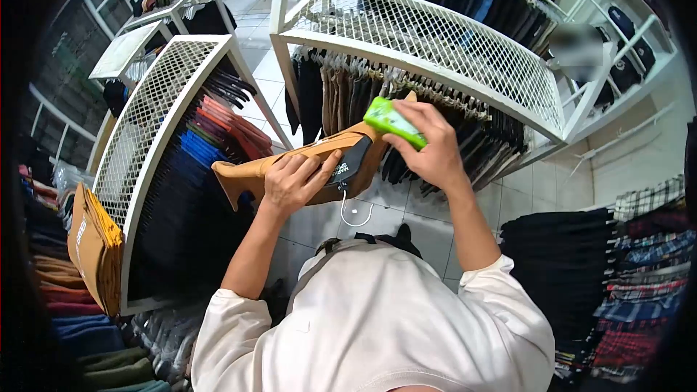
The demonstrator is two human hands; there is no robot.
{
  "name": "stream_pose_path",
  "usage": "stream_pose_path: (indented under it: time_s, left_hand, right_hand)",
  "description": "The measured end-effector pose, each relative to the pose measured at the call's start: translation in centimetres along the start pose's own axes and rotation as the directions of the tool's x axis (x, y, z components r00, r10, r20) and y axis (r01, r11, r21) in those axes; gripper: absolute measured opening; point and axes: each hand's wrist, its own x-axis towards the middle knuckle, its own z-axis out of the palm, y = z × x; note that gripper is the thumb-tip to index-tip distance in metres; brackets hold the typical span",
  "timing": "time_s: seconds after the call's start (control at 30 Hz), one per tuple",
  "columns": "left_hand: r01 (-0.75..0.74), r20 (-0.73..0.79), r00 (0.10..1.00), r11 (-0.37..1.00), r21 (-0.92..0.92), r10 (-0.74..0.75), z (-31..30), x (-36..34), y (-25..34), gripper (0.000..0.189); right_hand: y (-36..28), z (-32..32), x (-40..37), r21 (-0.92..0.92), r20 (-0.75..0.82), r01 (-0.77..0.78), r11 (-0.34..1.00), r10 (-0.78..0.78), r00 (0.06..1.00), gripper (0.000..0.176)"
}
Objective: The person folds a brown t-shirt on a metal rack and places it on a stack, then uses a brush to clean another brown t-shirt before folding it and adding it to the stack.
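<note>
My left hand (294, 178) grips a folded tan garment, which looks like trousers (254, 168), with its fingers pressed along the cloth. A black label with white lettering (352, 160) sits on the garment beside those fingertips. From under the label a white hook (357, 222) curves down toward the floor. My right hand (433, 141) is closed around a bright green block-shaped object (392, 120) with a pale patterned face; its exact kind I cannot tell. The green object is at the right end of the garment, overlapping it in this view.
White mesh-topped racks (428, 33) stand ahead and to the left (156, 94), with hanging trousers (341, 87) and coloured garments (225, 127). Folded tan pieces (94, 247) lean at the left rack's end. Checked shirts (646, 268) hang on the right. Tiled floor (290, 236) lies below.
</note>
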Motion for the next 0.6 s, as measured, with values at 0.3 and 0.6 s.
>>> stream_pose_path:
  time_s: [0.3, 0.6]
  left_hand:
    - [-0.007, -0.055, 0.998, 1.000, -0.010, 0.006, 0.6, 1.0, -0.3, 0.046]
    - [-0.115, -0.107, 0.988, 0.991, -0.066, 0.108, 3.4, 3.8, 0.9, 0.043]
  right_hand:
    - [8.3, -3.4, -1.3, -0.097, -0.343, -0.406, 0.909, 0.353, 0.871, 0.047]
    - [6.1, -4.2, -1.8, -0.101, -0.194, -0.176, 0.979, 0.154, 0.969, 0.047]
